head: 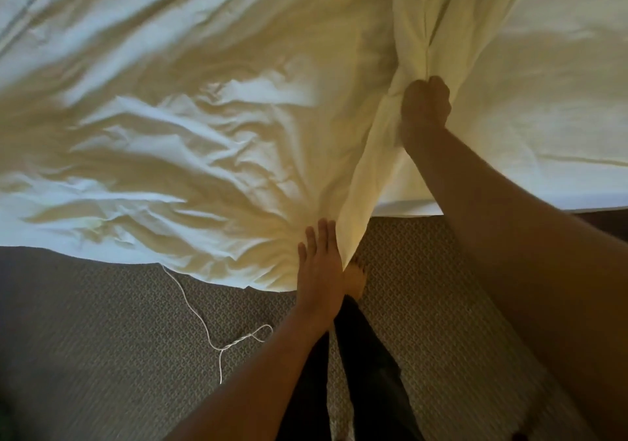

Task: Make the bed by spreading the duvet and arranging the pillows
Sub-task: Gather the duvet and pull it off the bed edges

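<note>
White duvet bunched and lifted at the bed's edge

White, creased fabric fills most of the view: the duvet (204, 117) is spread over the bed (550, 107), rumpled on the left and drawn into folds that run towards the near edge. To the right of it, a smoother white surface of the bed is seen, ending in a straight edge above the floor. The duvet's near edge hangs past the bed over a patterned brown carpet (102, 321), which takes up the lower part of the view.

Two bare forearms are stretched forward from the lower right. Between them, dark trouser legs (370, 366) are seen from above.

A long ridge of the duvet is raised off the bed, and the grip of the right hand (424, 107) is clamped on it, the fingers curled round the gathered cloth. The left hand (319, 264) is laid on the duvet at its hanging edge, just beside the lower end of the raised ridge; its fingers are held straight and close together against the fabric, and the thumb is hidden, so no closed grip can be made out there.

A bare foot (357, 279) is planted on the carpet just beside the left hand, partly covered by the duvet's corner.

A thin white cord (220, 366) is trailed across the carpet from under the duvet's edge, with a loop near its middle
</note>
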Available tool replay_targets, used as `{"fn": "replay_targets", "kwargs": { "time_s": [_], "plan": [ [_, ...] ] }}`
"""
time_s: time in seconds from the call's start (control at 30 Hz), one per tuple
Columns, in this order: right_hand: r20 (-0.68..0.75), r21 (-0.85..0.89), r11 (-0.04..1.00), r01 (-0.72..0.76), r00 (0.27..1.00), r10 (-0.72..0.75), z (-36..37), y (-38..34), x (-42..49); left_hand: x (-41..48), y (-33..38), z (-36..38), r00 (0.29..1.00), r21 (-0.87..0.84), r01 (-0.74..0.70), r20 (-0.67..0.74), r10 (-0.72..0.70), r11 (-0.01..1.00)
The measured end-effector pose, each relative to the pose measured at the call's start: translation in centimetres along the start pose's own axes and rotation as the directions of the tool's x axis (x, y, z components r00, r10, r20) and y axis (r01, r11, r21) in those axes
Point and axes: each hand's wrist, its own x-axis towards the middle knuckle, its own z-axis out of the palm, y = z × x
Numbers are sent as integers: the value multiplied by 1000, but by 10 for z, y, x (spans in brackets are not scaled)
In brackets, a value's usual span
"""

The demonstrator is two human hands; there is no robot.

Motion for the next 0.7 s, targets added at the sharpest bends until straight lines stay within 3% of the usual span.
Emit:
{"fn": "replay_targets", "kwargs": {
  "time_s": [0.1,0.17,0.23,0.33,0.4,0.53,0.63,0.7],
  "plan": [
    [-131,50,999,-14,991,21,-38,16,-3,5,1,4,994,-72,-42,-108,34,997],
    [-172,120,992,-37,983,58,-64,31,-8,11,14,1,958,-71,-187,-233,166,980],
    [-147,173,983,-67,985,93,-79,47,-14,21,38,-8,911,-50,-300,-311,270,953],
    [-46,108,993,-39,998,44,-90,62,-35,49,85,-29,877,-81,-349,-379,295,933],
    [9,82,997,13,1000,-14,-94,65,-46,67,108,-40,868,-107,-397,-368,335,912],
    [-38,-6,999,42,998,-42,-100,53,-45,77,121,-46,885,-218,-445,-257,388,869],
    [-12,-238,963,129,991,-136,-100,41,-28,69,126,-35,914,-265,-400,-186,360,877],
    [53,-408,884,230,972,-228,-92,28,-13,61,132,-28,927,-261,-373,-136,349,890]
  ]
}}
